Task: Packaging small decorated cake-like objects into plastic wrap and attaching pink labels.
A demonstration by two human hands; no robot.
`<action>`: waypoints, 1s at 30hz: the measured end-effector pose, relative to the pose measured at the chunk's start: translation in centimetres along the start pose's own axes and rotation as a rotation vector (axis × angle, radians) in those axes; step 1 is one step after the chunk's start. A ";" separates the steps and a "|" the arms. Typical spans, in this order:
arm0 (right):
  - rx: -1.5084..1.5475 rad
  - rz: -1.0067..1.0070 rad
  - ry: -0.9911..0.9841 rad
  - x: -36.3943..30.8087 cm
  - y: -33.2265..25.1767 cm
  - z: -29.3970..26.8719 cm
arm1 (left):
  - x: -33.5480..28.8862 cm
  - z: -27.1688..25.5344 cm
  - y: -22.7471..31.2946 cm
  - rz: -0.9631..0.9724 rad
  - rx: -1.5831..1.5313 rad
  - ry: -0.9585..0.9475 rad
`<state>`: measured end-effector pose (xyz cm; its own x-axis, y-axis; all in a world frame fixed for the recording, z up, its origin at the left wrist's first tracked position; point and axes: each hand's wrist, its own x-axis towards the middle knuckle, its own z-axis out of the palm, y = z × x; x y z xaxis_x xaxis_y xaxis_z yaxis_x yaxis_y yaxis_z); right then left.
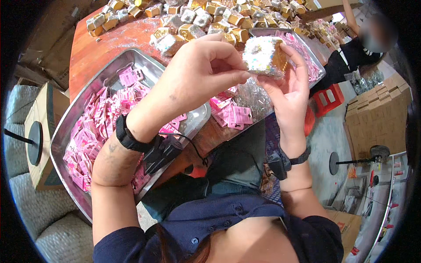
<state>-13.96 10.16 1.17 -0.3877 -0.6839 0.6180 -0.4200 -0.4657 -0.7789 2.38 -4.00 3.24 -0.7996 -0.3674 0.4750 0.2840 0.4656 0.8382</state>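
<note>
one speckled gold-sided block point(262, 57) is being held up above the near edge of the bench point(83, 61), between the two hands. the work on this piece is seemingly under way, though nothing is showing it as finished. a big heap of similar gold blocks point(234, 17) is covering the far side of the bench (which ones are done and which are waiting, i cannot tell). small pink hang cards point(94, 131) are piling up in the metal tray point(153, 57), and loose pink cards point(240, 116) are lying below the hands, so plenty is probably remaining.

the right hand point(293, 87) is holding the block, its fingers spreading about as wide as the piece and wrapping its right side. the left hand point(197, 63) is narrowing to a pinch, thumb and index finger nearly meeting by the block's lower left corner; whether they are gripping anything, i cannot tell.
</note>
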 end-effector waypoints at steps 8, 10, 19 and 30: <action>-0.168 -0.071 0.041 -0.9 -0.9 -0.5 | -0.3 0.4 0.6 -0.022 0.016 -0.059; -0.078 -0.039 0.067 -1.0 -1.0 -0.3 | -0.2 0.4 0.4 -0.072 -0.080 -0.084; -0.383 -0.319 0.093 -0.8 -1.3 -0.6 | -0.3 0.3 0.8 -0.138 -0.079 -0.093; -0.613 -0.456 0.149 -0.9 -1.3 -0.8 | -0.5 0.8 0.6 -0.086 0.031 -0.053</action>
<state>-13.78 11.83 1.69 -0.1555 -0.3963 0.9049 -0.9263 -0.2596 -0.2729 2.51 -2.91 3.34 -0.8473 -0.3646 0.3863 0.1974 0.4592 0.8661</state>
